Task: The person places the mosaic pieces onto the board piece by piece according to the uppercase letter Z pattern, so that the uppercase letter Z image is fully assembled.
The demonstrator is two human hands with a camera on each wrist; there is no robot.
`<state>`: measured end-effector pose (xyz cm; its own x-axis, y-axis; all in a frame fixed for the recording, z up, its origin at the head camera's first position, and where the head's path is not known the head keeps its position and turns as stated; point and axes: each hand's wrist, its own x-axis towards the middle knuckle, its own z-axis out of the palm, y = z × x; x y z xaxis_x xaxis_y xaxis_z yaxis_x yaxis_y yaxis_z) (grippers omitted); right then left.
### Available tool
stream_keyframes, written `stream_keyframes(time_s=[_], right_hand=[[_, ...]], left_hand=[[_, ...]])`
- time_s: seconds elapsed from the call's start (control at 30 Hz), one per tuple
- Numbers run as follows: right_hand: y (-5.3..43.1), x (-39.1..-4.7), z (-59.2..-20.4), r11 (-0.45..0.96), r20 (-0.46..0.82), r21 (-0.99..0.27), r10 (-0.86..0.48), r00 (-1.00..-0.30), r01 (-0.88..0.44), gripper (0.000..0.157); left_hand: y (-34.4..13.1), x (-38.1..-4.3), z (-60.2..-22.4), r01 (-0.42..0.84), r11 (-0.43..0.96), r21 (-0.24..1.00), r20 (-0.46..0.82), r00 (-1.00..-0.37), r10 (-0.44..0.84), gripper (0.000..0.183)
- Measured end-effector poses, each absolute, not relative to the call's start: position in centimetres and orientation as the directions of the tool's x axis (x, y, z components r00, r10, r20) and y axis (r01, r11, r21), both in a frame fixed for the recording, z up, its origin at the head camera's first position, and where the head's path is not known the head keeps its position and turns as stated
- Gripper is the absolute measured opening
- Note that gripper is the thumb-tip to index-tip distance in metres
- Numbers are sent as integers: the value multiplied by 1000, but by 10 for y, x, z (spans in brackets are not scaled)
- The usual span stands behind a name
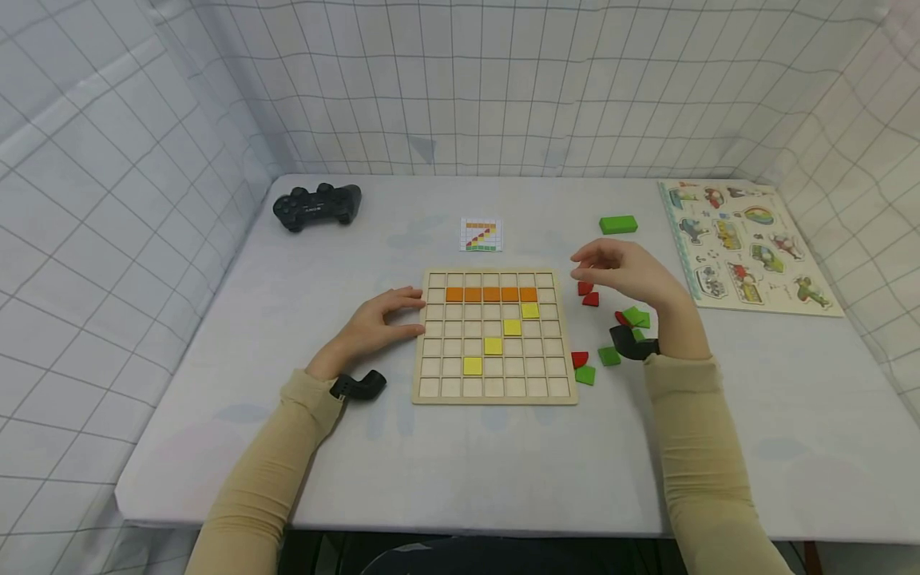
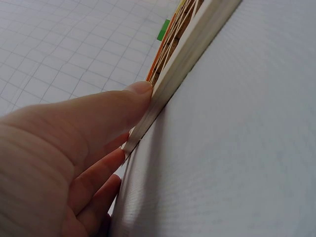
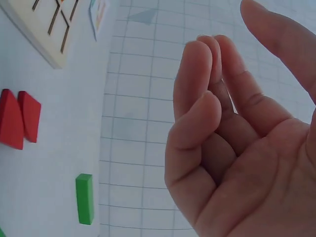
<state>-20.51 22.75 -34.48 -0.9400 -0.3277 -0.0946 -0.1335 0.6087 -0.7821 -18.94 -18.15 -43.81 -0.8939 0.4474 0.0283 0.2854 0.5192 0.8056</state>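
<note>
A wooden grid board lies on the table, with a row of orange square tiles near its top and a diagonal of yellow tiles below. My left hand touches the board's left edge, its thumb tip and fingertips against the wooden side in the left wrist view. To the right of the board, my right hand hovers above red quarter-round pieces, with bent fingers and thumb apart from them. In the right wrist view nothing sits between the right fingers and thumb.
Green pieces and more red ones lie right of the board, partly under the right wrist. Behind it are a small pattern card and a green block. A black game controller sits back left, a picture puzzle board back right.
</note>
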Motion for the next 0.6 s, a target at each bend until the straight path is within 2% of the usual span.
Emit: stream_keyframes(time_s=[0.27, 0.6], right_hand=[[233, -219, -367, 563, -107, -825, -233, -966, -44, 42], [237, -228, -389, 576, -167, -816, -153, -974, 50, 42]], left_hand=[[-182, -189, -438, 282, 526, 802, 21, -894, 447, 51], [-181, -189, -437, 283, 533, 797, 17, -894, 448, 50]])
